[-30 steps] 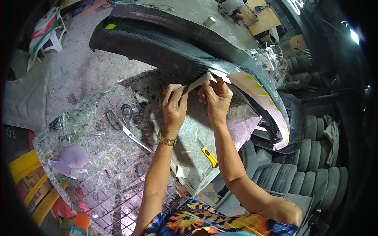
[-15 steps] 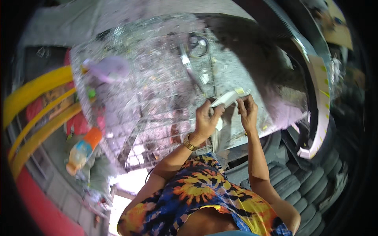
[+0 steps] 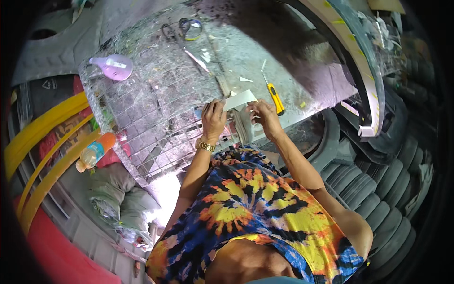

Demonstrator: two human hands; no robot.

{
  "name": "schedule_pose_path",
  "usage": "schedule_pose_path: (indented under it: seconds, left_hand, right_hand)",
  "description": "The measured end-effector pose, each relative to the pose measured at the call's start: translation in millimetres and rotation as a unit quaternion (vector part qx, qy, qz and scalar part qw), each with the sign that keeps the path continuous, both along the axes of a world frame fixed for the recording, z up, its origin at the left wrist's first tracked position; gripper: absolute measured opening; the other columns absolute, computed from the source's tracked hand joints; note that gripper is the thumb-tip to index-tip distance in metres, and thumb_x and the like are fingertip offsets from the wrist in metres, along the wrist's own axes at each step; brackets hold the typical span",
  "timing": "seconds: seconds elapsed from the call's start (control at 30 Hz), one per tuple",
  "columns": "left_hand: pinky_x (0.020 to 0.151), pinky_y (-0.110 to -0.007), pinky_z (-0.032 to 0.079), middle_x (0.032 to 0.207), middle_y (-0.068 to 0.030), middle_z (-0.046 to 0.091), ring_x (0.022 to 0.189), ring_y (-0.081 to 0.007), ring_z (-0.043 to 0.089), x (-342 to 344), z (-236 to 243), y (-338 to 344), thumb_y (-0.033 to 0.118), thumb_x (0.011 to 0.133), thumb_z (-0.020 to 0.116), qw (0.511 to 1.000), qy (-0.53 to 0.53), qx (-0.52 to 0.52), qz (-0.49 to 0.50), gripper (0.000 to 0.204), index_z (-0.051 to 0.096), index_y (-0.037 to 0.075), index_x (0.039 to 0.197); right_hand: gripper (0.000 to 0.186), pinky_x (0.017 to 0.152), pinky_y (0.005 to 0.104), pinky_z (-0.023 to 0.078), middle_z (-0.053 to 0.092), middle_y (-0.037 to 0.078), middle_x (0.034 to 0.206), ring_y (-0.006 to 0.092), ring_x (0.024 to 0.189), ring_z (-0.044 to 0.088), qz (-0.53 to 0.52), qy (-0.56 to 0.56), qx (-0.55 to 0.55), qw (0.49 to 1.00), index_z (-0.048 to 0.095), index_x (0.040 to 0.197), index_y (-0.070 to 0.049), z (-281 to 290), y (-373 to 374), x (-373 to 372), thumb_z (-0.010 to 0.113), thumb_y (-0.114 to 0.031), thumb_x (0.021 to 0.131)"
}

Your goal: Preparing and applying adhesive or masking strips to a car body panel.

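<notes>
A flat white strip [image 3: 240,100], like paper or tape, is held just above the near part of the worktable [image 3: 163,102]. My left hand [image 3: 215,120], with a gold watch on its wrist, is closed on the strip's left end. At the other end, the bent fingers of my right hand [image 3: 266,118] pinch the corner; my thumb and fingertips partly hide that grip. To the right of my right hand lies a yellow utility knife [image 3: 275,98] with its blade out. A small white scrap [image 3: 245,79] lies beyond the strip.
Scissors [image 3: 196,60] with dark handles lie farther back. A purple-tinted bottle [image 3: 117,67] rests on the table's left side, and an orange-capped bottle [image 3: 96,151] is beyond its left edge near yellow bars [image 3: 45,116]. A long curved panel [image 3: 373,87] stands at right, above stacked dark parts [image 3: 373,189].
The view has shifted, so the table's contents sit higher and farther left. The white strip, tilted before, now shows its broad face. The yellow knife has come into plain sight.
</notes>
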State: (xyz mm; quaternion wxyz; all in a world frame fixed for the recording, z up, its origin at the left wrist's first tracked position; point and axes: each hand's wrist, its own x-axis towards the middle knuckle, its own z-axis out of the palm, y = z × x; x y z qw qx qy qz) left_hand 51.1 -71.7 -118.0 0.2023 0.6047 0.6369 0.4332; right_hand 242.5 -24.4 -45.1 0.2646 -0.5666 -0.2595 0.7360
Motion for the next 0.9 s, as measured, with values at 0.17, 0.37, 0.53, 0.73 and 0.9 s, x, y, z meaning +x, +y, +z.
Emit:
schedule_pose_path:
  seconds: [0.17, 0.37, 0.53, 0.73, 0.9]
  left_hand:
    - [0.072, -0.044, 0.046, 0.095, -0.0114, 0.062, 0.081, -0.0337, 0.058, 29, 11, 0, -0.006, 0.069, 0.061, 0.993, 0.086, 0.021, -0.072, 0.031, 0.061, 0.003, 0.098]
    - [0.080, -0.043, 0.048, 0.102, -0.0143, 0.064, 0.092, -0.0353, 0.061, 53, 32, -40, 0.009, 0.089, 0.058, 0.991, 0.067, -0.112, -0.009, 0.019, 0.061, 0.004, 0.107]
    - [0.055, -0.031, 0.043, 0.069, -0.0103, 0.059, 0.058, -0.0181, 0.055, 11, 53, -125, 0.007, 0.085, 0.070, 0.982, -0.012, -0.174, 0.066, 0.009, 0.065, 0.001, 0.082]
    - [0.059, -0.031, 0.045, 0.093, -0.0086, 0.065, 0.077, -0.0175, 0.059, -84, 71, -195, -0.001, 0.088, 0.065, 0.933, 0.112, -0.143, 0.310, 0.017, 0.065, 0.001, 0.105]
    - [0.107, -0.045, 0.039, 0.138, -0.0278, 0.043, 0.120, -0.0382, 0.050, -221, 43, -211, 0.017, 0.085, 0.077, 0.691, 0.569, -0.086, 0.438, 0.079, 0.028, -0.008, 0.142]
  right_hand:
    - [0.028, 0.059, 0.0238, 0.047, 0.065, 0.000, 0.092, 0.0078, 0.074, 0.059, -0.089, 0.057, -0.037, 0.994, 0.061, 0.110, -0.007, 9, -21, 11, 0.067, -0.028, 0.092]
    - [0.026, 0.049, 0.0215, 0.048, 0.064, 0.002, 0.079, 0.0083, 0.062, 0.060, -0.029, 0.099, -0.049, 0.993, 0.057, 0.109, -0.005, -61, -20, 55, 0.072, -0.009, 0.087]
    - [0.031, 0.048, 0.0212, 0.046, 0.064, 0.006, 0.074, 0.0064, 0.059, 0.059, 0.116, -0.059, 0.059, 0.990, 0.055, 0.108, -0.001, -100, -19, 74, 0.073, -0.005, 0.084]
    - [0.057, 0.060, 0.0388, 0.049, 0.064, 0.017, 0.075, 0.0285, 0.065, 0.063, 0.151, -0.346, 0.244, 0.893, 0.052, 0.125, -0.006, -94, -32, 82, 0.077, -0.026, 0.078]
    - [0.031, 0.051, 0.0333, 0.045, 0.061, 0.012, 0.065, 0.0178, 0.054, 0.057, 0.102, -0.349, 0.205, 0.909, 0.057, 0.106, -0.004, -69, -58, 116, 0.071, -0.023, 0.086]
